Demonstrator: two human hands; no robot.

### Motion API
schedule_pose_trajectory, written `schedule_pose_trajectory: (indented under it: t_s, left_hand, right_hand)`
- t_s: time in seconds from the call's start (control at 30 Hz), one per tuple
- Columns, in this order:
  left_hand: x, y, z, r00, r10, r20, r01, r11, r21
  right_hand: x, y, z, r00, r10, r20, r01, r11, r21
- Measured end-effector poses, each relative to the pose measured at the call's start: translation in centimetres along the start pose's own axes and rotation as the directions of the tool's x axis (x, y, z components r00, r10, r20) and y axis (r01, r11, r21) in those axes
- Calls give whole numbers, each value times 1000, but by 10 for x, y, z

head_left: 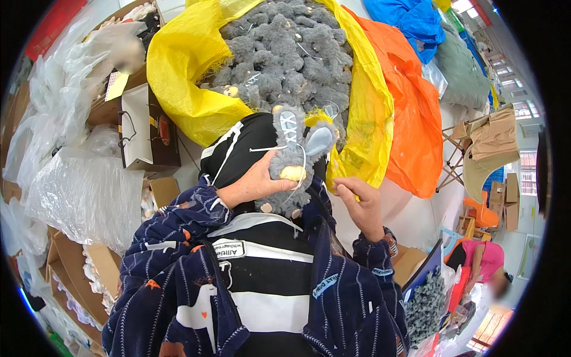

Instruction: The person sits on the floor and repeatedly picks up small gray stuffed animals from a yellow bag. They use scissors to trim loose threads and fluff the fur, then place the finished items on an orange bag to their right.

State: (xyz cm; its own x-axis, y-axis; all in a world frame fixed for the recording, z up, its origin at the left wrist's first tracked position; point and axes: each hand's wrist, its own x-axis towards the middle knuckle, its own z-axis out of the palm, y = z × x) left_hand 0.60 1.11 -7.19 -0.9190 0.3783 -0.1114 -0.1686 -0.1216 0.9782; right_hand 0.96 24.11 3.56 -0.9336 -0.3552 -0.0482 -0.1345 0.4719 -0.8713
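Note:
My left hand (257, 181) is wrapped round a fluffy grey plush toy (285, 157) over my lap. Two long ears with blue-grey linings point away from me, one crossed with white lacing. A yellowish muzzle and small cream feet show on the toy. White thread (304, 157) hangs in a loose curve across its front. To the right, apart from the toy, my right hand (361, 205) has thumb and forefinger pinched together. Whatever lies between those fingertips is too small to tell.
Beyond my knees, a big yellow sack (187, 65) lies open, full of grey plush toys (291, 53). An orange sack (401, 95) borders it. Boxes (148, 131) and clear plastic (89, 190) crowd the left. A folding stool (485, 149) and another person (482, 262) are at right.

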Motion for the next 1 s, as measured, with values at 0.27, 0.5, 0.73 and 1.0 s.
schedule_pose_trajectory:
  t_s: [0.27,0.5,0.73,1.0]
  left_hand:
    - [1,2,0,992,72,-100,-71,997,17]
    - [12,3,-9,961,14,-277,-19,1000,-17]
    - [22,-3,-15,936,83,-341,-56,995,87]
    - [19,-6,-25,934,-131,-333,41,963,-266]
  right_hand:
    - [-72,82,8,938,345,-12,-342,924,-167]
    - [-77,89,14,942,336,1,-333,934,-129]
    - [-76,83,13,943,330,-30,-332,940,-85]
    - [-53,80,14,967,252,-47,-257,954,-154]
